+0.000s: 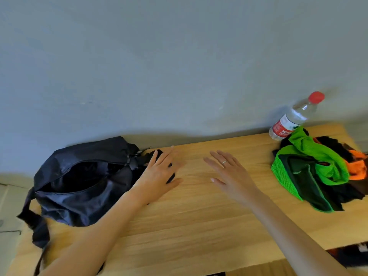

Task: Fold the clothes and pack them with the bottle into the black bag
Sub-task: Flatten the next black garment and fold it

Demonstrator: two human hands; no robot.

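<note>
Hands first, since the head view (the only one we have) puts them in the middle of the wooden table (pixel 199 226). Our left hand (pixel 159 174) lies flat with fingers straight and spread, its fingertips reaching over the dark strap end of the black bag (pixel 83 182); it grips nothing that we can make out. Our right hand (pixel 231 174) is above or on the bare wood, we cannot tell which, fingers likewise straight and relaxed, a ring (pixel 224 161) on one of them, and it holds nothing.

The black bag sits at the table's left end, just beside the left hand, its zip drawn back so the dark inside shows. The clothes (pixel 318 172) lie in a loose heap at the far right end, well apart from both hands: bright green mesh on top, with black and orange pieces tangled beneath (how many garments there are we cannot count). The bottle (pixel 292 118), clear with a red cap and red label, stands behind the heap against the grey wall (pixel 179 56), touching or nearly touching the green mesh.

We judge the task barely begun: nothing folded, nothing packed. The next move likely calls for the right hand to reach across to the heap, draw one garment onto the bare wood between the hands, and spread it flat for folding.
</note>
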